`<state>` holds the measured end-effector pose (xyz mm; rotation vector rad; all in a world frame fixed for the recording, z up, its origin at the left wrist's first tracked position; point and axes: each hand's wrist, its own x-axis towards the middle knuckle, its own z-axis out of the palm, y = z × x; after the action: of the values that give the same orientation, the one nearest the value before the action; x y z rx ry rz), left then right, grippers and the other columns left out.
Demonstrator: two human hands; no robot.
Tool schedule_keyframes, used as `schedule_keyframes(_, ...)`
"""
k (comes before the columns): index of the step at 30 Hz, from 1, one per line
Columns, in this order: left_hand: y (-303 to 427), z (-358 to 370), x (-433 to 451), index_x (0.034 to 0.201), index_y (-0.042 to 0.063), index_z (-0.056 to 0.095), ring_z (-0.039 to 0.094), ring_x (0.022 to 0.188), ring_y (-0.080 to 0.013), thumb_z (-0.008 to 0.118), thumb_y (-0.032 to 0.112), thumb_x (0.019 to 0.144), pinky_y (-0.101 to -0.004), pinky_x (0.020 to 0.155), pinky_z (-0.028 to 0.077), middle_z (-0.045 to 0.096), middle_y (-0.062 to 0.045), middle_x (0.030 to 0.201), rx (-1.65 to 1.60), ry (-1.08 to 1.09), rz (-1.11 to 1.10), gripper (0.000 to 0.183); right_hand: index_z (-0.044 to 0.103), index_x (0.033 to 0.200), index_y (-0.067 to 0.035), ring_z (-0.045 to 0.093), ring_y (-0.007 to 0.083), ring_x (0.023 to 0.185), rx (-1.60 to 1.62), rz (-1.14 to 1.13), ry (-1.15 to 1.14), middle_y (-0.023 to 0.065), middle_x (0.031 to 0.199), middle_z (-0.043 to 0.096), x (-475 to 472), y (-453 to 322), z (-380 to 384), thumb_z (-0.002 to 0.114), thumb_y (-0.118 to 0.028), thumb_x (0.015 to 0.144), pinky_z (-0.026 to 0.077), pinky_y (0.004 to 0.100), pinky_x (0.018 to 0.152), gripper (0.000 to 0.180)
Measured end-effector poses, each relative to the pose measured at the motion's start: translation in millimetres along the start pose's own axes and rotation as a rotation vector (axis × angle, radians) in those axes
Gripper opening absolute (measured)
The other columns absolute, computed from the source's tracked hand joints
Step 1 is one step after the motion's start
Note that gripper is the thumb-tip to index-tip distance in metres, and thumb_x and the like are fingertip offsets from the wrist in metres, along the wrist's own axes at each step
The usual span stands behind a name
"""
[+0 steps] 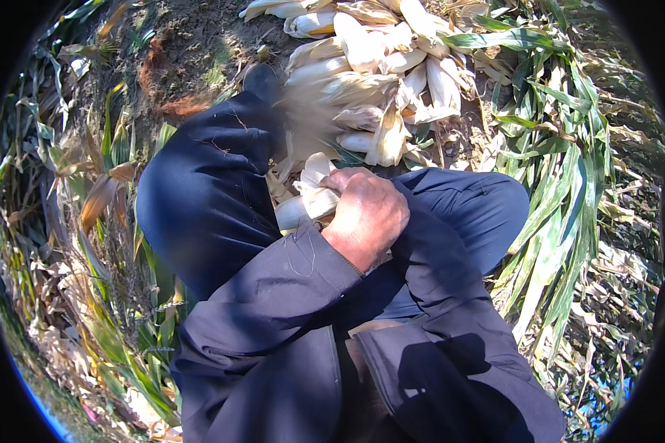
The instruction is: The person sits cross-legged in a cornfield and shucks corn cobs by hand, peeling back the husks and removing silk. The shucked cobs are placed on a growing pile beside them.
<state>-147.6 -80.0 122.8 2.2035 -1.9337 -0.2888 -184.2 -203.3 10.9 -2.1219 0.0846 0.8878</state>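
My left hand (368, 213) is curled closed over my lap, with its back turned up. It grips an ear of corn in pale, dry husk (305, 207) that sticks out on its left side. A loose husk leaf (317, 170) stands up beside my fingers. My right sleeve (438, 249) reaches in from the right and ends behind my left hand, which hides my right hand. Just beyond my lap lies a heap of corn ears (360, 83) in whitish husks, a few showing yellow kernels.
My bent legs in dark blue trousers (210, 194) frame the lap. Cut green and dry corn stalks (559, 183) lie along the right. More corn leaves and tassels (127, 277) rise on the left. Bare soil (199, 44) shows at the upper left, with reddish corn silk (184, 105) on it.
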Motion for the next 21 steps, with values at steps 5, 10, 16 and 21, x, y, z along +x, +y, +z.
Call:
schedule_keyframes(5,-41,-18,6,0.088,0.01,0.068,0.069,0.082,-0.0245,0.073,0.025,0.085,-0.0382,0.074,0.051,0.067,-0.008,0.084,0.015,0.171,-0.092,0.016,0.073,0.113,-0.009,0.067,0.0353,0.114,-0.242,-0.185,0.512,0.0157,0.115,0.073,-30,-22,-8,0.076,-0.019,0.079,0.053,0.0464,0.095,0.035)
schedule_keyframes(10,-62,-43,8,0.098,0.004,0.07,0.074,0.088,-0.0318,0.077,0.04,0.087,-0.0451,0.078,0.057,0.071,-0.014,0.091,-0.051,0.204,-0.272,0.039,0.072,0.114,-0.011,0.065,0.0297,0.116,-0.45,-0.286,0.767,0.0064,0.12,0.071,-66,-29,-30,0.076,-0.01,0.075,0.05,0.0447,0.097,0.039)
schedule_keyframes(16,-63,-67,7,0.109,-0.003,0.069,0.074,0.101,-0.0438,0.06,0.081,0.091,-0.0523,0.09,0.057,0.076,-0.026,0.103,-0.406,-0.123,-0.435,0.086,0.071,0.119,-0.011,0.068,0.0278,0.107,-0.617,-0.386,1.068,0.0046,0.117,0.07,-120,-47,-61,0.078,-0.016,0.08,0.051,0.0438,0.096,0.041)
schedule_keyframes(21,-56,-64,7,0.129,0.0,0.067,0.073,0.108,-0.0437,0.072,0.085,0.077,-0.0512,0.095,0.056,0.075,-0.027,0.111,-0.583,0.03,-0.354,0.1,0.07,0.125,-0.011,0.064,0.0297,0.116,-0.714,-0.394,1.253,0.0057,0.123,0.069,-135,-55,-70,0.08,-0.012,0.071,0.048,0.0461,0.101,0.054)
